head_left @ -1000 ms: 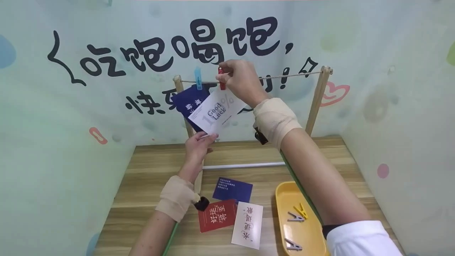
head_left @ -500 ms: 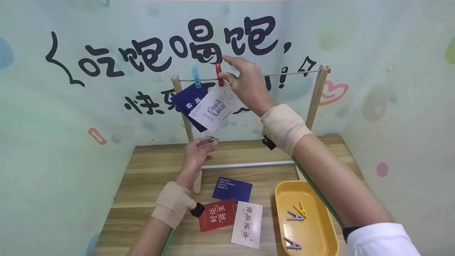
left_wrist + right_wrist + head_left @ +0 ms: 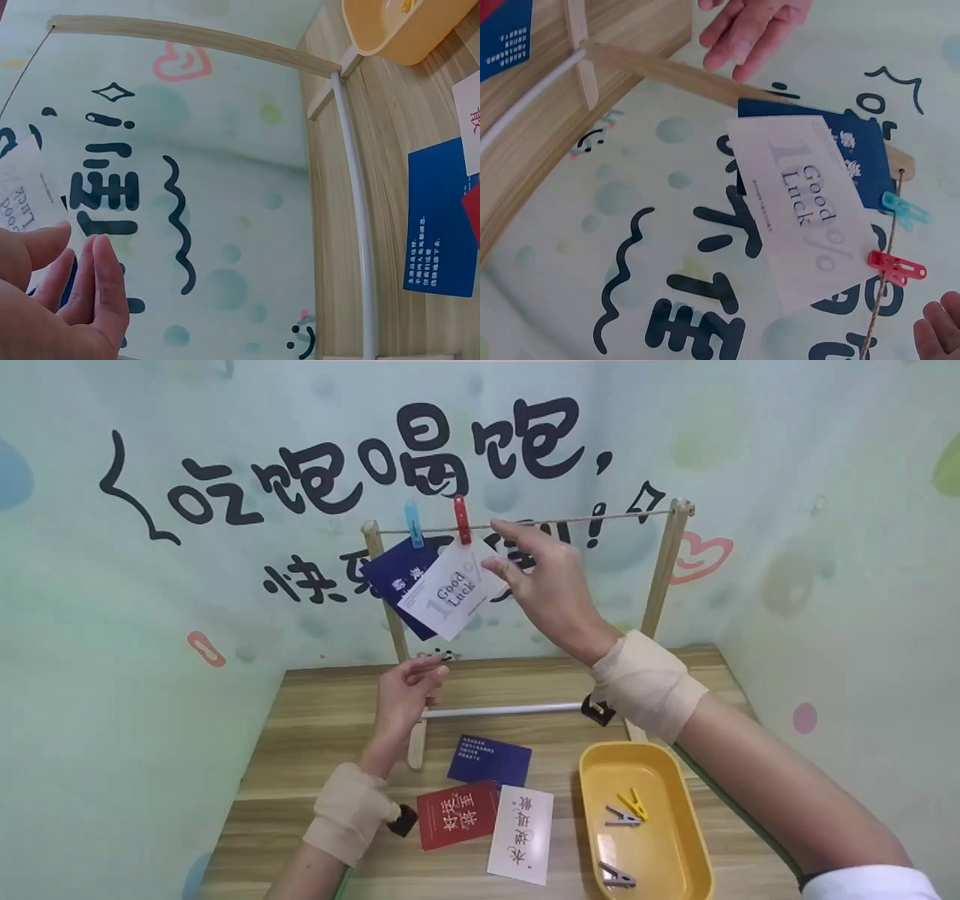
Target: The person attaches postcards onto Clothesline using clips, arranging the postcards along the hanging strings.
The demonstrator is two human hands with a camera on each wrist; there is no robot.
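Note:
A white "Good Luck" card (image 3: 452, 594) hangs tilted from the string (image 3: 585, 519) by a red clothespin (image 3: 462, 520). It overlaps a dark blue card (image 3: 391, 574), which a light blue clothespin (image 3: 414, 525) holds at the left. My right hand (image 3: 551, 581) is just right of the white card, fingers apart from the red clothespin and holding nothing. Below the cards my left hand (image 3: 409, 690) hovers with loosely bent fingers and nothing in them. In the right wrist view both clothespins, the red one (image 3: 897, 268) and the blue one (image 3: 905, 208), grip the string.
On the wooden table lie a blue card (image 3: 491, 760), a red card (image 3: 457, 814) and a white card (image 3: 521, 836). A yellow tray (image 3: 694, 840) at the right holds a yellow clothespin (image 3: 634, 804) and grey ones (image 3: 619, 875). Wooden posts (image 3: 664, 570) and a white bar (image 3: 510, 709) form the rack.
My right hand has let go of the red clothespin and drawn back right and down. My left hand has released the white card's lower corner and lowered slightly. The card stays hanging.

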